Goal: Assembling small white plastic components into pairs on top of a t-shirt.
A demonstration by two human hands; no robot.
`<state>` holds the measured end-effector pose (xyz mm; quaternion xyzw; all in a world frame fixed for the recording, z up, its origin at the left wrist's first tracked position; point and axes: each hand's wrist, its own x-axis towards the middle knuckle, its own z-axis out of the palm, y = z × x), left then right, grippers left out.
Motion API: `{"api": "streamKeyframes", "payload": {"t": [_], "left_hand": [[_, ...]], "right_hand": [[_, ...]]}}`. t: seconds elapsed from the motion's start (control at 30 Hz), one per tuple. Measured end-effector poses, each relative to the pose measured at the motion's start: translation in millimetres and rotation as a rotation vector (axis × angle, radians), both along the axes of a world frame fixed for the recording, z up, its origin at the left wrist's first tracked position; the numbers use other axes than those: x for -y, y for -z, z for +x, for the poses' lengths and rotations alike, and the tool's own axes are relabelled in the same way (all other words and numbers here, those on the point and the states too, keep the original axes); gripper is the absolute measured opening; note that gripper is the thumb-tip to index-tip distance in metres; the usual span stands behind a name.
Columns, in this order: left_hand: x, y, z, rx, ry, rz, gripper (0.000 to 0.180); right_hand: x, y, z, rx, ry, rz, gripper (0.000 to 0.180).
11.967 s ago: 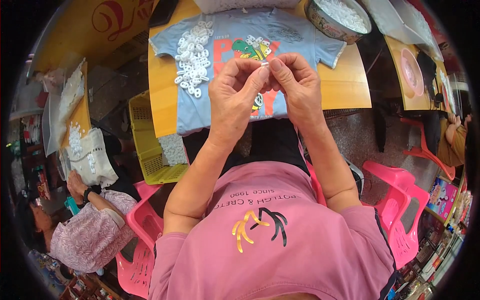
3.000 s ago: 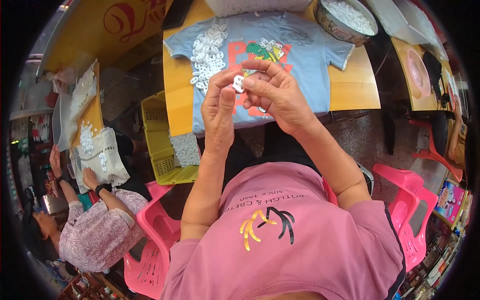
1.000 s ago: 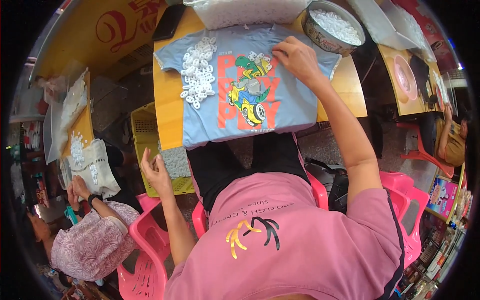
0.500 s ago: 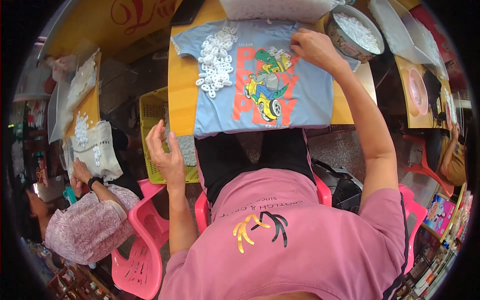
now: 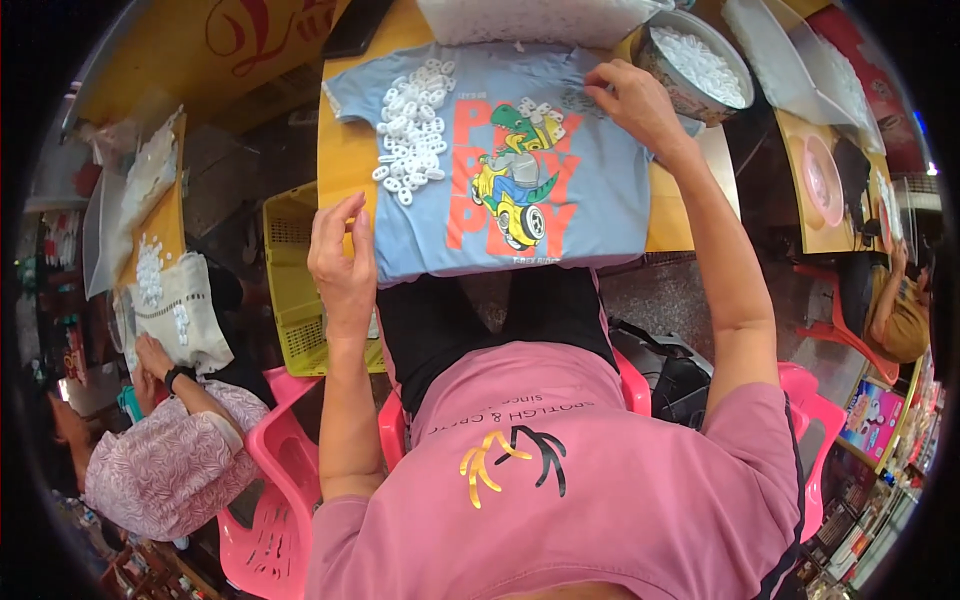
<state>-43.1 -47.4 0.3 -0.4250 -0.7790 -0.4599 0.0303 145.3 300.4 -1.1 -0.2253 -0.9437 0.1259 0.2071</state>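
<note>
A light blue T-shirt (image 5: pixel 600 210) with a cartoon dinosaur print lies spread over the table before me. On its left side is a heap of white oval plastic pieces (image 5: pixel 408 135), each with two dark holes. A few more white pieces (image 5: pixel 540 110) lie on the print near the dinosaur's head. Bent over the shirt's upper right is my right hand (image 5: pixel 640 105), its fingers curled together beside small dark grey bits (image 5: pixel 578 101); whatever is between its fingertips is too small to make out. My left hand (image 5: pixel 343 255) hovers by the shirt's left edge, fingers loosely bent and apart, holding nothing.
A round tin (image 5: pixel 700 105) full of white pieces stands at the far right, beside a large translucent tray (image 5: pixel 530 20). A black phone (image 5: pixel 355 28) lies far left. A yellow crate (image 5: pixel 290 320) sits below the table's left side. Co-workers sit at both sides.
My left hand has risen toward the shirt's left edge, its fingers curling more. My right hand has shifted slightly right over the shirt, uncovering the small grey bits. The whole view has shifted slightly.
</note>
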Motion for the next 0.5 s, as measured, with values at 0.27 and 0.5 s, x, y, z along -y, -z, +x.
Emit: {"api": "streamKeyframes", "payload": {"t": [0.27,0.5], "left_hand": [[-34.8,15.9,-34.1,-0.193,0.129,-0.159,0.015],[-43.6,8.7,-39.1,-0.156,0.203,-0.193,0.013]], "right_hand": [[5.6,-1.9,-12.8,0.066,-0.023,0.017,0.018],[13.0,-9.0,0.8,0.25,-0.059,-0.02,0.016]]}}
